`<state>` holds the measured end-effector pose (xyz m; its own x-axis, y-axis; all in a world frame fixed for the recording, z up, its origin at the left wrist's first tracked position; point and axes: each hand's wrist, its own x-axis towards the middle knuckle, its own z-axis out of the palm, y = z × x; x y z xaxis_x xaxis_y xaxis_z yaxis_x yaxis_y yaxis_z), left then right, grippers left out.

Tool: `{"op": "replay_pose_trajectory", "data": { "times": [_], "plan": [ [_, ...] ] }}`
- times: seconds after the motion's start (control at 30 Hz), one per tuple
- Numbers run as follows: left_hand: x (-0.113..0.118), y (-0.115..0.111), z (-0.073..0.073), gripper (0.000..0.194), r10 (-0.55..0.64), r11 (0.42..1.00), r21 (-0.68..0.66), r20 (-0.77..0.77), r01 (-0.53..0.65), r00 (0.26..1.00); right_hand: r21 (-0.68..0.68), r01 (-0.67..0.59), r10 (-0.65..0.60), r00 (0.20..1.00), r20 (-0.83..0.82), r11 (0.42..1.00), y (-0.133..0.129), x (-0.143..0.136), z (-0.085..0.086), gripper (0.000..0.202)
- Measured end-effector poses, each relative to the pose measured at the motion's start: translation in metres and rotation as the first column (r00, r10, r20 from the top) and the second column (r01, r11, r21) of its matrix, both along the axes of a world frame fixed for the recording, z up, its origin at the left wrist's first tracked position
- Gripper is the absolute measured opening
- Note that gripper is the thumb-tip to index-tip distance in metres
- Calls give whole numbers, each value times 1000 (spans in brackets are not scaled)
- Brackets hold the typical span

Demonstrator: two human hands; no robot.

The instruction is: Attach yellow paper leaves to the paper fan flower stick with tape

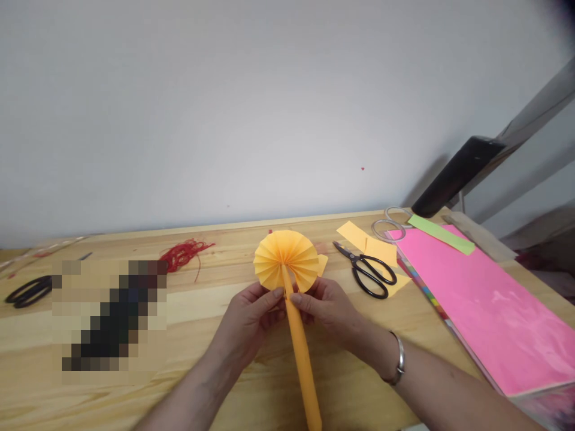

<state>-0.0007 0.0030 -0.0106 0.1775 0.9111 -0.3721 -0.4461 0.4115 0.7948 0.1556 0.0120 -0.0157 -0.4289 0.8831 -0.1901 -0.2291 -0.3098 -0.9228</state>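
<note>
In the middle of the head view is a yellow-orange pleated paper fan (287,251), spread into a nearly full round. A rolled orange paper handle (300,353) runs from its centre down toward me. My left hand (258,308) pinches the fan and handle from the left, its thumb at the joint. From the right, my right hand (326,305) grips the same joint, thumb on top of the handle. The fingers of both hands are partly hidden behind the paper. A small gap shows between pleats near the bottom of the round.
Black-handled scissors (371,272) lie right of the fan on orange paper scraps (381,246). Further right are pink paper sheets (476,305), a green strip (442,233) and a black cylinder (458,176). Red thread (183,256) and another scissors (29,291) lie left, beside a blurred-out patch.
</note>
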Motion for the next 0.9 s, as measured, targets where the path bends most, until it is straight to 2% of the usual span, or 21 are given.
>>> {"op": "replay_pose_trajectory", "data": {
  "times": [0.17,0.3,0.4,0.53,0.73,0.9],
  "plan": [
    [-3,3,0,16,137,990,16,-14,-137,990,18,-149,147,983,109,989,0,3,0,32],
    [-5,5,2,15,245,968,58,-18,-244,969,9,-337,322,907,272,941,-3,7,3,26],
    [-6,5,2,15,276,959,73,-24,-274,961,20,-412,378,854,358,911,-7,8,4,24],
    [-5,4,3,19,252,966,79,-62,-247,966,24,-424,379,831,407,905,-8,8,4,25],
    [-5,4,6,21,242,968,89,-84,-235,967,7,-384,355,862,362,923,-8,7,2,28],
    [-2,1,8,21,130,989,68,-19,-128,991,23,-360,328,873,361,933,-7,6,2,27]
  ]
}}
